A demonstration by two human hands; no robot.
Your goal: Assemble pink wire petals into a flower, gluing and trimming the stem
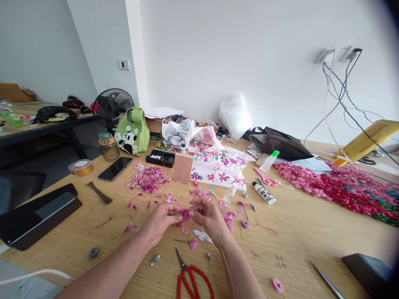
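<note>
Near the middle of the wooden table [299, 245], my left hand [166, 220] and my right hand [207, 216] meet at a small magenta petal piece [186, 214]. Fingertips of both hands pinch it from either side. Loose pink petals [148, 178] form a pile beyond my left hand. White petal shapes [202, 236] and a pink petal on a thin stem [193, 244] lie just below my hands. Red-handled scissors [188, 274] rest between my forearms, blades pointing away. Finished-looking pink flowers [223, 177] lie on a white sheet [199, 173] behind.
Right of my hands are a clear bottle [230, 194], a glue bottle [264, 193], pink scissors [264, 177] and a purple spool [245, 224]. Phones [115, 168] and a jar [108, 147] stand left. Red and pink strands [339, 187] cover the right back. Tweezers [326, 279] lie front right.
</note>
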